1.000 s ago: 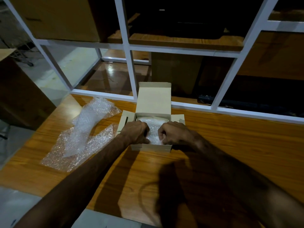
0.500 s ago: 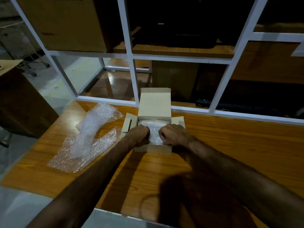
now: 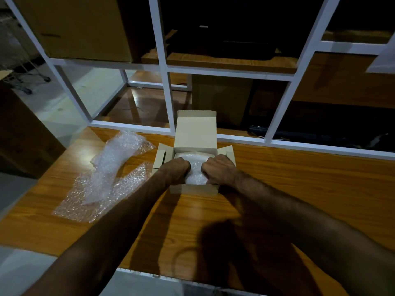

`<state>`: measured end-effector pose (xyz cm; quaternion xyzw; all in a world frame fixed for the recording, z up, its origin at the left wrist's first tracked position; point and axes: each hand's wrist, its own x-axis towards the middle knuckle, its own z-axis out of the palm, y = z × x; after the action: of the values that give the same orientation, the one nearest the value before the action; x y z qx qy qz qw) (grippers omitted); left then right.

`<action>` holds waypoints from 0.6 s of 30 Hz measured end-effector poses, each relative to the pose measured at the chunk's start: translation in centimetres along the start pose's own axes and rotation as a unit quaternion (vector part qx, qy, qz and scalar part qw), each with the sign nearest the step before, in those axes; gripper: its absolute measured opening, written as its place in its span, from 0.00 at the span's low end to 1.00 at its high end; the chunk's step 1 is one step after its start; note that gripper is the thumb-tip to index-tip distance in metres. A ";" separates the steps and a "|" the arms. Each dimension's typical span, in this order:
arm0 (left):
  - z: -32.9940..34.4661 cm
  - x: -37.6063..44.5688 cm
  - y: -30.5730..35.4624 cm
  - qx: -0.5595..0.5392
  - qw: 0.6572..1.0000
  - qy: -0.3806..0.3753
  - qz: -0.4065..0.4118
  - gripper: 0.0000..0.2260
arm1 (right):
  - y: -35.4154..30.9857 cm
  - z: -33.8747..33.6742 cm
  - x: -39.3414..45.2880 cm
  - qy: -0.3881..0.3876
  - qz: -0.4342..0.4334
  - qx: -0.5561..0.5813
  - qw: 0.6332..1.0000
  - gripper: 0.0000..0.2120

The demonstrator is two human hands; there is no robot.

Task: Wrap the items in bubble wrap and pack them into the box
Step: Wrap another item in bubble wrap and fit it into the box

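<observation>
Seated inside the open cardboard box (image 3: pixel 193 189) on the tabletop (image 3: pixel 299 184), the bubble-wrapped item (image 3: pixel 195 174) is pressed by the left hand (image 3: pixel 175 169) and right hand (image 3: pixel 218 170), fingers curled into it; judged light, soft-skinned, possibly fragile, best held at both ends.

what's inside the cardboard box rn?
A bubble-wrapped bundle fills the box; the left hand and right hand press into it with curled fingers. What the wrap holds is hidden, and the box floor is covered.

Loose bubble wrap (image 3: pixel 111 174) left of box (image 3: pixel 195 133); table (image 3: pixel 299 180) right free.
</observation>
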<state>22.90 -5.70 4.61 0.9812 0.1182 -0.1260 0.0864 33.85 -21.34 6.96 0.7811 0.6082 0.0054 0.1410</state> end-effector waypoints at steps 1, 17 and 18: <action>0.2 0.1 0.1 -0.001 1.000 0.008 -0.001 0.11 | 0.1 0.0 -0.1 0.000 0.003 -0.003 1.000 0.15; 2.4 -3.4 0.7 -0.101 0.992 0.041 0.068 0.10 | 0.8 0.0 -2.3 -0.108 -0.009 0.166 0.980 0.09; 2.9 -3.5 0.8 -0.106 0.991 0.041 0.066 0.12 | 0.6 0.0 -2.3 -0.111 -0.009 0.157 0.981 0.09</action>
<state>19.16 -7.82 2.92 0.9765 0.0689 -0.0662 0.1933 33.86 -23.65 7.48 0.7835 0.5893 -0.1786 0.0836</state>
